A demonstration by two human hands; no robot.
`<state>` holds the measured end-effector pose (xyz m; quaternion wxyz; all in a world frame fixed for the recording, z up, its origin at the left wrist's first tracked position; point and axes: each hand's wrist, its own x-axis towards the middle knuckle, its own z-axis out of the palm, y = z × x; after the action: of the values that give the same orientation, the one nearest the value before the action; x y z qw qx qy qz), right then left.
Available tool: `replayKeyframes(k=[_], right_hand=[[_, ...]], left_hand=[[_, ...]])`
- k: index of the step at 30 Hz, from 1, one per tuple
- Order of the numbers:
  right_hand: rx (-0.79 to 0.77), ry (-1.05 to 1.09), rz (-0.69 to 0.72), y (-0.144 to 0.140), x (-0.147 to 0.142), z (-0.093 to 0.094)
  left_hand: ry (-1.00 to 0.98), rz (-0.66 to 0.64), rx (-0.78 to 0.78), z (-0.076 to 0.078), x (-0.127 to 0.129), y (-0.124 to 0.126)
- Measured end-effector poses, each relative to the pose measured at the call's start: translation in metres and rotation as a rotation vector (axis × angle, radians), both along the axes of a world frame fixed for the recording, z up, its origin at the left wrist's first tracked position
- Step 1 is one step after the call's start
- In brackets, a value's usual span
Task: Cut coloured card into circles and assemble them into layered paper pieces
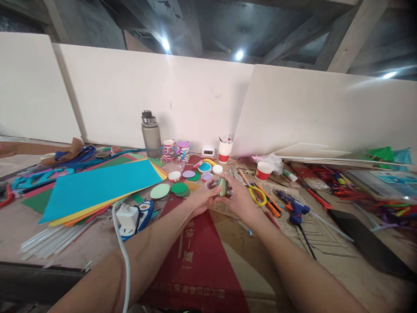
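Observation:
My left hand (206,194) and my right hand (239,198) meet over the cardboard, fingers closed around a small round green piece (222,187). It stands on edge between them with a pale rim; its exact kind I cannot make out. Just beyond the hands lie a lilac-topped disc (206,177), a blue disc with a white rim (204,167) and a white round piece (217,169). Left of my left hand are a dark green paper circle (179,188) and a pale green one (160,191). Yellow-handled scissors (258,196) lie beside my right hand.
Coloured paper sheets (104,187), a power strip (143,215) and clear glue sticks (52,241) are at left. A bottle (151,134), a small clock (208,151) and paper cups (225,151) stand behind. A blue glue gun (297,212) and a red utility knife (317,196) lie right.

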<state>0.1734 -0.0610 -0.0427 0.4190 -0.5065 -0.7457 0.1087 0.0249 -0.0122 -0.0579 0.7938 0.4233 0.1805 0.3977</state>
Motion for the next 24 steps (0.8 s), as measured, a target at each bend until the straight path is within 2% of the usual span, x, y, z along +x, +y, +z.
replayKeyframes(k=[5, 8, 12, 20, 24], right_hand=[[-0.086, 0.154, 0.044, -0.002, -0.001, 0.006], [-0.107, 0.162, 0.046, -0.001, -0.001, 0.005], [-0.079, 0.089, -0.019, 0.002, 0.002, 0.001], [-0.040, 0.112, 0.035, 0.004, 0.001, -0.003], [0.030, 0.114, 0.031, 0.005, 0.000, -0.008]], left_hand=[[0.013, -0.085, -0.008, 0.001, -0.003, 0.002], [0.037, -0.059, -0.031, 0.001, -0.005, 0.004], [0.034, -0.016, -0.016, -0.002, -0.004, 0.007], [-0.006, -0.014, -0.033, -0.001, -0.004, 0.004], [-0.015, 0.005, -0.049, 0.002, -0.003, 0.002]])
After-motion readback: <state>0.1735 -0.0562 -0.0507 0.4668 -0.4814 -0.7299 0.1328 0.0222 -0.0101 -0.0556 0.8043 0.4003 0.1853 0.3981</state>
